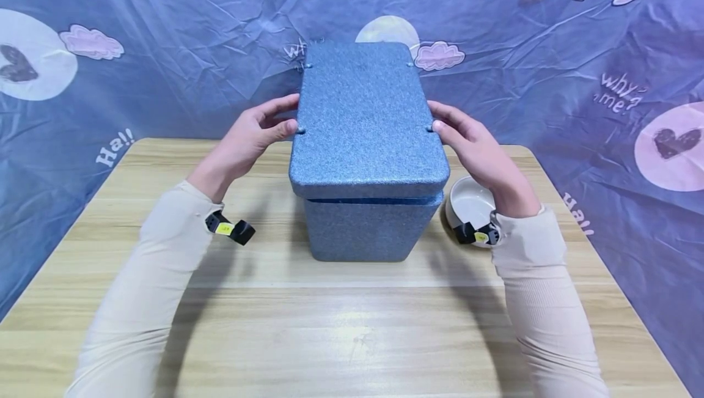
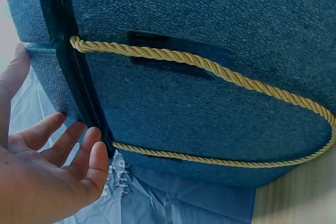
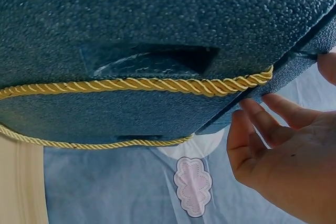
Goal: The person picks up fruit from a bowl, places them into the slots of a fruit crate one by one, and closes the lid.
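A blue-grey foam box (image 1: 365, 233) stands on the table with its foam lid (image 1: 363, 110) on top. Along the front, a dark gap shows between lid and box. My left hand (image 1: 255, 129) holds the lid's left edge, thumb at the side notch and fingers further back. On the opposite edge my right hand (image 1: 467, 138) holds the lid in the same way. A twisted gold rope (image 2: 210, 66) loops along the box's left side in the left wrist view, and another gold rope (image 3: 142, 85) runs along the right side. The inside of the box is hidden.
A white round bowl (image 1: 467, 199) sits right of the box, partly behind the right wrist and its strapped camera. The wooden table (image 1: 352, 331) reaches back to a blue printed cloth (image 1: 220, 31) hanging behind and at both sides.
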A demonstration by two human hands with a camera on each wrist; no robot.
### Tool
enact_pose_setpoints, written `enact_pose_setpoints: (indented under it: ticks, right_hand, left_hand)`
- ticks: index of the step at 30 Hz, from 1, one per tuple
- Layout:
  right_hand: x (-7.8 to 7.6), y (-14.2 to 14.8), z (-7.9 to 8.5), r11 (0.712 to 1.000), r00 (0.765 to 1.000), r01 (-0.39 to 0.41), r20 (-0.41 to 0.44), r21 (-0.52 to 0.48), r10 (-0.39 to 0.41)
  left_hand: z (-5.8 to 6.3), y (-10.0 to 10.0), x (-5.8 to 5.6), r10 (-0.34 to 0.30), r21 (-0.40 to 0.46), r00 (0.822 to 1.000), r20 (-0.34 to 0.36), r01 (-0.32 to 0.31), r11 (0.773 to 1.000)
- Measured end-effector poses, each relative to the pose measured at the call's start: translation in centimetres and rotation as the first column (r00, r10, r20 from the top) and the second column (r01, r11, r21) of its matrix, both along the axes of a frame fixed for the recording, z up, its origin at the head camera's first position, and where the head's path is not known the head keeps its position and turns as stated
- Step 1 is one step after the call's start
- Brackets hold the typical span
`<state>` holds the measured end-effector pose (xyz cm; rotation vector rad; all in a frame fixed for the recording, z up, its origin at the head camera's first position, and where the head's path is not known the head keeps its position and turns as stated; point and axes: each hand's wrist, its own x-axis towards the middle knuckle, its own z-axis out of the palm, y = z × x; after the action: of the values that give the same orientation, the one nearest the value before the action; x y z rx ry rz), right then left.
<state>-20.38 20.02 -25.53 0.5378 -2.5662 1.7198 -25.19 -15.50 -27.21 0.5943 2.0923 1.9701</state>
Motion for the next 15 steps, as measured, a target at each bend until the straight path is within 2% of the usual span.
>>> enact_pose_setpoints:
  ticks: [7,15]
  right_hand:
    - [-0.03,0.20,-0.22,0.999,1.000,-0.003,0.005,0.034,0.003]
    - [-0.16,0.41,-0.41,0.999,1.000,-0.023,-0.017,0.031,0.024]
  left_hand:
    - [-0.31,0.08,-0.26,-0.008,0.000,1.000,-0.008,0.008,1.000]
    - [-0.01,0.13,-0.14,-0.015,-0.062,1.000,-0.018,0.014,0.998]
